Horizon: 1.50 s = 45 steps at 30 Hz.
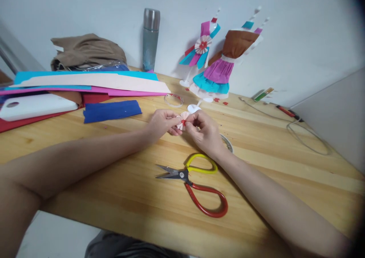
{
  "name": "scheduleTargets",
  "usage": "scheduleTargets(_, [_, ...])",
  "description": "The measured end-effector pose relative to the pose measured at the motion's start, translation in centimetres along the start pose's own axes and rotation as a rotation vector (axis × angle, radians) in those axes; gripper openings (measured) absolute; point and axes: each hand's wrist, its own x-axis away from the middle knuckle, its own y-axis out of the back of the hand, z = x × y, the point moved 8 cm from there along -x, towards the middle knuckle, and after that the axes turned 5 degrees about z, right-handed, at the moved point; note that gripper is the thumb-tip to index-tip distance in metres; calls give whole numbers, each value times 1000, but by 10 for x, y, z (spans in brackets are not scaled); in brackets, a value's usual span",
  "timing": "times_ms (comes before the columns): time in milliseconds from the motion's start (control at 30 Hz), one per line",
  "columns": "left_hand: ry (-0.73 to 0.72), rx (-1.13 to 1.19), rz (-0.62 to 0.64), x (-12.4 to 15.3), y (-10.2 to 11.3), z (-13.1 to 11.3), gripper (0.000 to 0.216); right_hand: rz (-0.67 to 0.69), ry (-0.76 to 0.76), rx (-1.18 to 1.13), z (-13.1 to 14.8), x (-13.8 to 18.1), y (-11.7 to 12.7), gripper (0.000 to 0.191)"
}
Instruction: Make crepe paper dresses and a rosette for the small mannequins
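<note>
Between my two hands is a small pleated paper rosette (pixel 184 116), pale pink with a red middle. My left hand (pixel 164 123) pinches its left edge between thumb and fingers. The fingertips of my right hand (pixel 203 130) close on its right side at the red centre, covering part of it. Scissors (pixel 182 175) with one yellow and one red handle lie on the table just below my hands, blades slightly apart and pointing left. A roll of tape (pixel 227 144) shows partly from behind my right wrist.
Beyond my hands stand two small paper-dressed mannequins, one with a rosette (pixel 203 45), one in a brown top (pixel 238 45). To the left lie stacked coloured paper (pixel 94 81), a white board (pixel 38 106) and a blue strip (pixel 112 111). A bottle (pixel 150 41) stands behind; a cable (pixel 308 138) runs right.
</note>
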Motion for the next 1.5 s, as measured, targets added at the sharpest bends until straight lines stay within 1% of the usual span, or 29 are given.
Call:
scheduleTargets(100, [-5,8,16,-1,-1,2,18,27,-26,-45,-4,0,-2,13])
scheduleTargets(300, [-20,18,18,-2,-1,1,19,71,-114,-258,-15,0,-8,15])
scheduleTargets(367, [-38,27,-3,-2,1,1,16,42,-119,-302,-18,0,-6,14])
scheduleTargets(400, [-48,33,-25,-2,3,1,14,3,-119,-308,-19,0,-2,13])
scheduleTargets(467, [-68,44,-72,-2,8,1,10,-100,-102,-278,-19,3,7,11])
scheduleTargets(533, [-90,49,-103,-2,11,0,8,-154,-57,-185,-11,5,13,8])
scheduleTargets(600, [-113,42,-114,-1,12,0,7,-110,-5,-79,0,6,10,9])
scheduleTargets(667, [-140,38,-119,0,12,-2,6,-42,-1,-20,7,6,4,13])
scheduleTargets(733, [-160,39,-114,1,10,-3,4,-17,-52,-37,5,6,0,15])
scheduleTargets(867, [-158,27,-97,1,6,-3,4,-53,-176,-149,-12,6,-1,15])
scheduleTargets(1000, [-137,30,-107,0,8,-2,5,-102,-187,-186,-24,5,2,12])
scheduleTargets(1133, [-117,45,-111,-2,10,0,7,-128,-195,-190,-27,5,3,13])
scheduleTargets(1267, [-108,13,-98,-2,9,0,8,-127,-155,-146,-20,5,4,11])
scheduleTargets(1400, [-129,-64,-71,1,5,-2,10,-115,-57,16,-6,4,7,8])
scheduleTargets(1500, [-157,-87,-72,1,5,-4,11,-154,11,112,6,6,12,6])
